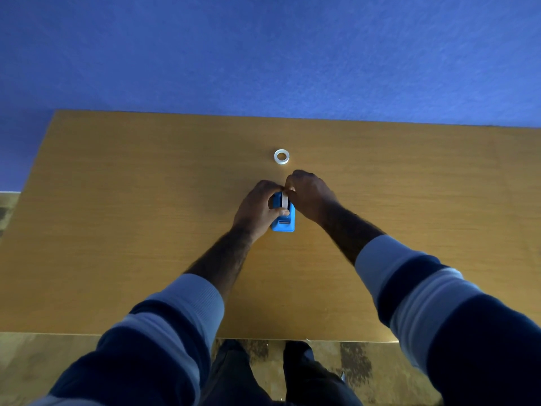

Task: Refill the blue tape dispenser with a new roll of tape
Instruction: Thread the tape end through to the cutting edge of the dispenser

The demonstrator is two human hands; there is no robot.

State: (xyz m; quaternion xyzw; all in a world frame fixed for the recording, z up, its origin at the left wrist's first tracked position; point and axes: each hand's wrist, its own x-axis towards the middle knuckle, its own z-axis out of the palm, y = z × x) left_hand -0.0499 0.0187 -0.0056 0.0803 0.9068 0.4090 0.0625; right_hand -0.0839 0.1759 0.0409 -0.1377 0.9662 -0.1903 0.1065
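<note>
Wooden tabletop (146,230) against a blue wall: your left hand (256,208) clamps the blue tape dispenser (283,222) near the table's middle, thumb across its top. Your right hand (310,194) pinches the whitish tape roll (284,200) seated in it (edge-on). A white ring (282,156) lies just beyond, apart.

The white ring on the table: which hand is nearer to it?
Right. The right hand is just below the white ring, apart from it, at the dispenser. The left hand grips the dispenser lower and further left.
</note>
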